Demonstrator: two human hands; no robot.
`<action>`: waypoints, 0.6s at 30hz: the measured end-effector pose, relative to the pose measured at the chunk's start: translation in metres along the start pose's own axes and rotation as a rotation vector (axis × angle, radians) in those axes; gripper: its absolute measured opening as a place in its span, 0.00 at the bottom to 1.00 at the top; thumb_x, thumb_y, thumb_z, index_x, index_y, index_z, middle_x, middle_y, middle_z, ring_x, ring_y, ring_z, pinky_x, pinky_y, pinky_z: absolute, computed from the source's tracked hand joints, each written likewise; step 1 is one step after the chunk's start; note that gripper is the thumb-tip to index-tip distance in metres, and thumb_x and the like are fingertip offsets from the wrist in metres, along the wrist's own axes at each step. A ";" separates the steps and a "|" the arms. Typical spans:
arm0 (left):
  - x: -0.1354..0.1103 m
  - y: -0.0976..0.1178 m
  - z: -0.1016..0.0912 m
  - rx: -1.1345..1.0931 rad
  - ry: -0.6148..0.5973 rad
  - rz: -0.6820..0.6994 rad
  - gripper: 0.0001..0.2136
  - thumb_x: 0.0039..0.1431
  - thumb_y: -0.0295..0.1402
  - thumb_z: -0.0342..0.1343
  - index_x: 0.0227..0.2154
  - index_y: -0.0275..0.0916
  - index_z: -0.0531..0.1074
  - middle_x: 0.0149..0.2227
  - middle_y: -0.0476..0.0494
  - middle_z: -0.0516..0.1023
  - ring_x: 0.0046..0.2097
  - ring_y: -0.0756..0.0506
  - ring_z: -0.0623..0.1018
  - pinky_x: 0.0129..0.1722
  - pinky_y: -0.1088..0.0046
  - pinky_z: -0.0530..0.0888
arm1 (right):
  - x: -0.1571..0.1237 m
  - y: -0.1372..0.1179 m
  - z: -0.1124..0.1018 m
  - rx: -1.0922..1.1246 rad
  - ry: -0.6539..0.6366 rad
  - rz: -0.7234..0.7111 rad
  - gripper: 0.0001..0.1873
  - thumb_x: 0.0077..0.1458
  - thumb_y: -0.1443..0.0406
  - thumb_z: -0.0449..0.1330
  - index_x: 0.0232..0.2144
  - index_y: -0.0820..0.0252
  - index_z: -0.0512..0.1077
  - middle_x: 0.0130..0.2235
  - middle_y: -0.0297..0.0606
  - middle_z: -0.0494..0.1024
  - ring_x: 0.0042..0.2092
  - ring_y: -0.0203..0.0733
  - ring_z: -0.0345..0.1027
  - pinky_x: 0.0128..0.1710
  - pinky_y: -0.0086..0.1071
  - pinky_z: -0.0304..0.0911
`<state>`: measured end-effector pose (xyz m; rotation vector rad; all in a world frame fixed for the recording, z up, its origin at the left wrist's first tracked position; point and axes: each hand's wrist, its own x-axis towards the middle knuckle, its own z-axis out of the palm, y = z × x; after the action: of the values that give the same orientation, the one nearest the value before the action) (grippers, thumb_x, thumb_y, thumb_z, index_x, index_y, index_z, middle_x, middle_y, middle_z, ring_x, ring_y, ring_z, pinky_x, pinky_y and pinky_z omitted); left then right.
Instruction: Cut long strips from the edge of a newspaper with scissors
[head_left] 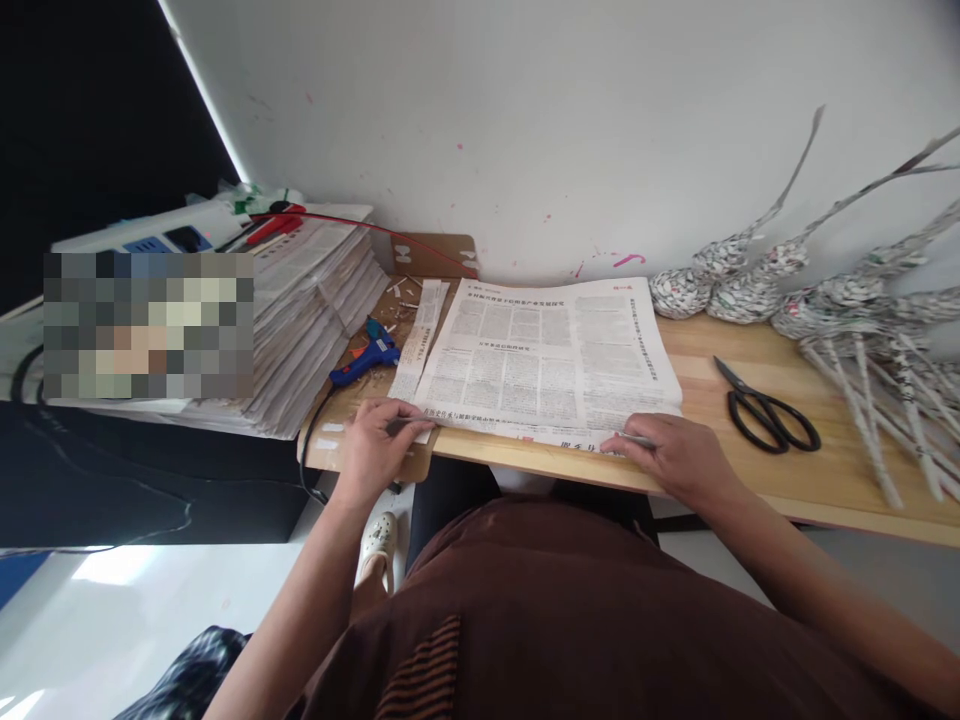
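A printed newspaper sheet (540, 350) lies on the wooden table (697, 350) in front of me. Its near edge is turned up into a narrow folded or rolled strip. At the left end of that edge, my left hand (379, 440) pinches the paper between thumb and fingers. My right hand (667, 450) grips the same edge near its right end, fingers curled over it. Under the sheet's left side shows a narrow newspaper strip (420, 340). Black-handled scissors (765, 405) lie half open to the right of my right hand.
A blue glue gun (366, 358) with a black cord rests on cardboard (330, 425) at left. Beyond it rises a tall newspaper stack (330, 300) with a power strip (157, 232) on top. Woven paper gourd shapes (739, 280) and paper rods (870, 430) crowd the right.
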<state>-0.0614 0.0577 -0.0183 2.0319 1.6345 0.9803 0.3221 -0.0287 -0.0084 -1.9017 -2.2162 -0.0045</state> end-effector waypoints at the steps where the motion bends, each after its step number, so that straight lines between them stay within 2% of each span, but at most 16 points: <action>1: 0.000 -0.002 0.000 -0.003 -0.011 0.004 0.05 0.54 0.41 0.62 0.30 0.47 0.77 0.37 0.48 0.80 0.47 0.42 0.75 0.52 0.63 0.68 | 0.000 0.001 0.000 0.011 0.003 0.000 0.23 0.63 0.48 0.51 0.24 0.55 0.67 0.27 0.38 0.75 0.32 0.46 0.69 0.32 0.35 0.52; 8: 0.006 0.008 -0.001 0.035 -0.009 -0.088 0.07 0.53 0.42 0.62 0.29 0.46 0.77 0.37 0.47 0.80 0.47 0.41 0.75 0.51 0.62 0.68 | 0.002 -0.001 -0.001 0.072 -0.014 0.039 0.24 0.62 0.48 0.52 0.21 0.55 0.64 0.26 0.37 0.73 0.30 0.44 0.66 0.31 0.35 0.52; 14: 0.010 0.019 0.001 0.179 -0.023 -0.174 0.14 0.53 0.48 0.61 0.33 0.44 0.76 0.34 0.44 0.79 0.46 0.37 0.75 0.49 0.57 0.67 | 0.009 -0.006 -0.010 0.082 -0.136 0.142 0.26 0.59 0.45 0.52 0.20 0.55 0.63 0.25 0.36 0.74 0.30 0.44 0.66 0.29 0.34 0.50; 18: 0.012 0.019 0.005 0.185 0.001 -0.190 0.15 0.53 0.46 0.60 0.38 0.43 0.75 0.33 0.46 0.79 0.45 0.37 0.76 0.49 0.56 0.66 | 0.013 -0.006 -0.013 0.109 -0.219 0.197 0.27 0.58 0.42 0.53 0.20 0.55 0.66 0.26 0.35 0.75 0.31 0.44 0.67 0.29 0.33 0.50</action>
<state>-0.0434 0.0645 -0.0057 1.9422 1.9408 0.7904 0.3168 -0.0185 0.0073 -2.1388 -2.0968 0.3645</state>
